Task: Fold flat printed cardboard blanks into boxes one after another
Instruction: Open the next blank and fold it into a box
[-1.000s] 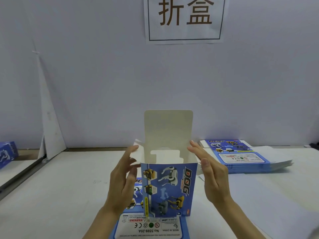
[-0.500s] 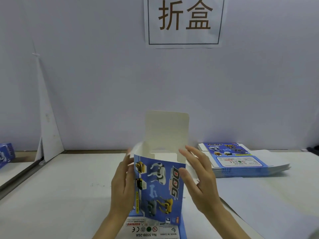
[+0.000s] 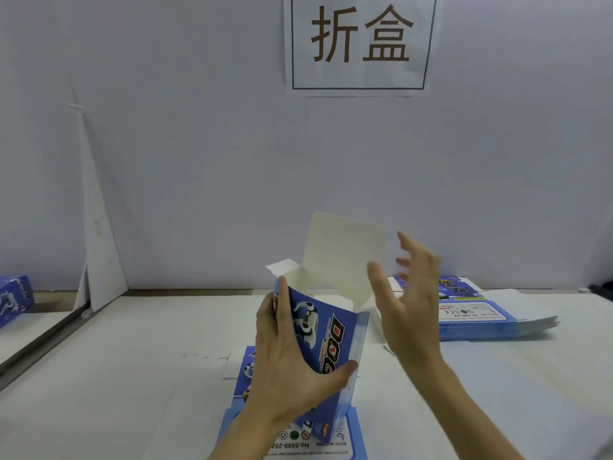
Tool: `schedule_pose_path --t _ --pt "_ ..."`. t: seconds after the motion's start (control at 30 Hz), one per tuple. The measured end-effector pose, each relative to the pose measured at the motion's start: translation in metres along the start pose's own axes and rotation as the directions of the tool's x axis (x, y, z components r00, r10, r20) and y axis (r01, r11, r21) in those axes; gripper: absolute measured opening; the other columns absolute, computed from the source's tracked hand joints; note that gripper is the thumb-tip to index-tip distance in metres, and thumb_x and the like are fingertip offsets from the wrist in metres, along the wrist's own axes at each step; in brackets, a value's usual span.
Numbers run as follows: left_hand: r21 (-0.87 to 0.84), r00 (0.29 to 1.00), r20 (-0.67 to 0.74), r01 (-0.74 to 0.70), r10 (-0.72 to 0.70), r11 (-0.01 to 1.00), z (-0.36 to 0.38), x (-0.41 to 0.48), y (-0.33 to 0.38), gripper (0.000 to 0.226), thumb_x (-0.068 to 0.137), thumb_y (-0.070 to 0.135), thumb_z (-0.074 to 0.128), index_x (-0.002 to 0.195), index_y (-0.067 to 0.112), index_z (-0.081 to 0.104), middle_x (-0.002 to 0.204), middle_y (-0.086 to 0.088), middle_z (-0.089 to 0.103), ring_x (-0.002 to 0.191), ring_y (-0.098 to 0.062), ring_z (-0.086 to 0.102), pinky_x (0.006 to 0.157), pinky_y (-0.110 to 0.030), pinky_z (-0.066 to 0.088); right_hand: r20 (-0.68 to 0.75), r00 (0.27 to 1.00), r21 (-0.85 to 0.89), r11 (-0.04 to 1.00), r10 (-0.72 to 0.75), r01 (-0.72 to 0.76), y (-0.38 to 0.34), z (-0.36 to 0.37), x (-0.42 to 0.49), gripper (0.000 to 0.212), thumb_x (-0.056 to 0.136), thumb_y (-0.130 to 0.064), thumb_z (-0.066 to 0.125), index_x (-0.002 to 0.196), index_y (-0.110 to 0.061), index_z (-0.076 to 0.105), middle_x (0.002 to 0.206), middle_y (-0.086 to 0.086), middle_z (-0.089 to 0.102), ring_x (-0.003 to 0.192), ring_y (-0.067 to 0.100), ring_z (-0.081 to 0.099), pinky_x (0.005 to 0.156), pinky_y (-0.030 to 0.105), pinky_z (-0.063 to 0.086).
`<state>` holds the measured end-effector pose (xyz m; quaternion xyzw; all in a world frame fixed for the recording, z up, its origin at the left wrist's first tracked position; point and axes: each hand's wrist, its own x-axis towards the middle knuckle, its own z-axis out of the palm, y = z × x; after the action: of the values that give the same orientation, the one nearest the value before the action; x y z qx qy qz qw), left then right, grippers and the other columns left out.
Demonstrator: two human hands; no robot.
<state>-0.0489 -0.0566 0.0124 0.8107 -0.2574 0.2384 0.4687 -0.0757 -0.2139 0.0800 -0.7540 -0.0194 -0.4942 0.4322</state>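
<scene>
1 of the hands [image 3: 288, 370] grips printed cardboard box [image 3: 331, 333].

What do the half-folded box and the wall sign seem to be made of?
The box: thin cardboard, it seems; printed blue outside with a slight sheen, plain matte off-white inside, as the raised lid flap shows. The wall sign: likely plain paper; a flat white sheet with dark printed characters, matte.

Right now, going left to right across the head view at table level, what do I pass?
Blue printed box at the left edge → white leaning sheet → half-folded box gripped by the left hand → right hand → stack of flat blanks.
</scene>
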Motion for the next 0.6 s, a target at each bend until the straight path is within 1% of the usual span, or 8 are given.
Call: schedule_pose_path --t 0.1,0.17,0.23,0.3,0.43,0.53,0.57,0.6 --pt "-0.022 1.0 0.003 -0.02 0.02 1.0 0.003 -0.002 -0.005 0.125 0.052 0.08 0.061 0.145 0.043 -0.014 0.138 0.025 0.01 0.135 -0.011 0.027 0.106 -0.041 0.043 0.208 0.972 -0.015 0.994 0.112 -0.111 -0.007 0.004 0.047 0.054 0.087 -0.039 0.067 0.134 -0.021 0.047 0.108 -0.007 0.054 0.093 0.01 0.054 0.075 0.021 0.047" --pt "-0.046 1.0 -0.006 -0.019 0.018 0.999 0.004 -0.004 -0.009 0.121 0.053 0.079 0.062 0.148 0.036 0.001 0.137 0.025 0.013 0.133 -0.01 0.03 0.102 -0.034 0.044 0.326 0.929 -0.037 0.985 0.174 -0.171 -0.006 0.005 0.072 0.034 0.088 -0.035 0.067 0.115 -0.017 0.062 0.088 -0.005 0.061 0.079 0.012 0.056 0.067 0.024 0.045" --pt "-0.072 1.0 -0.026 -0.002 0.0 0.997 0.005 -0.004 -0.01 0.119 0.053 0.077 0.063 0.147 0.034 0.006 0.137 0.023 0.016 0.132 -0.008 0.032 0.1 -0.031 0.045 0.342 0.907 0.039 0.961 0.244 -0.274 0.001 0.008 0.078 0.025 0.089 -0.028 0.066 0.088 -0.003 0.067 0.075 0.004 0.06 0.072 0.019 0.053 0.064 0.029 0.041" --pt "-0.067 0.999 -0.03 0.009 -0.011 0.998 0.007 -0.002 -0.009 0.119 0.053 0.076 0.064 0.148 0.038 0.003 0.138 0.022 0.017 0.132 -0.01 0.033 0.101 -0.037 0.048 0.301 0.869 0.195 0.866 0.393 -0.46 0.007 0.013 0.066 0.021 0.09 -0.02 0.065 0.076 -0.005 0.064 0.075 0.008 0.061 0.072 0.021 0.054 0.06 0.029 0.042" --pt "-0.05 0.998 -0.056 -0.015 0.012 0.999 0.01 0.0 -0.008 0.12 0.056 0.072 0.067 0.15 0.031 0.005 0.14 0.018 0.019 0.133 -0.013 0.033 0.099 -0.045 0.049 0.295 0.766 0.267 0.72 0.571 -0.64 0.008 0.021 0.054 0.013 0.089 -0.022 0.064 0.079 -0.018 0.058 0.08 0.001 0.062 0.073 0.017 0.056 0.056 0.025 0.041" --pt "-0.077 0.996 -0.09 -0.027 0.02 0.997 0.008 -0.005 -0.01 0.12 0.057 0.07 0.069 0.149 0.036 0.001 0.141 0.019 0.017 0.136 -0.01 0.028 0.101 -0.035 0.047 0.33 0.719 0.197 0.7 0.612 -0.687 0.005 0.024 0.068 0.01 0.088 -0.02 0.064 0.083 -0.016 0.056 0.08 0.002 0.061 0.07 0.017 0.057 0.055 0.026 0.044" --pt "-0.083 0.995 -0.093 -0.034 0.026 0.996 0.008 -0.007 -0.01 0.119 0.057 0.07 0.069 0.149 0.033 0.004 0.142 0.019 0.017 0.137 -0.01 0.027 0.1 -0.03 0.047 0.33 0.674 0.18 0.656 0.661 -0.733 0.008 0.024 0.071 0.01 0.087 -0.018 0.065 0.085 -0.013 0.056 0.078 0.004 0.061 0.068 0.019 0.057 0.056 0.025 0.045" --pt "-0.09 0.995 -0.096 -0.039 0.031 0.995 0.008 -0.007 -0.011 0.119 0.058 0.069 0.07 0.15 0.031 0.005 0.142 0.018 0.017 0.137 -0.009 0.026 0.098 -0.024 0.047 0.348 0.588 0.175 0.566 0.73 -0.806 0.013 0.024 0.072 0.011 0.086 -0.014 0.065 0.085 -0.01 0.055 0.077 0.006 0.06 0.066 0.022 0.057 0.06 0.025 0.047"
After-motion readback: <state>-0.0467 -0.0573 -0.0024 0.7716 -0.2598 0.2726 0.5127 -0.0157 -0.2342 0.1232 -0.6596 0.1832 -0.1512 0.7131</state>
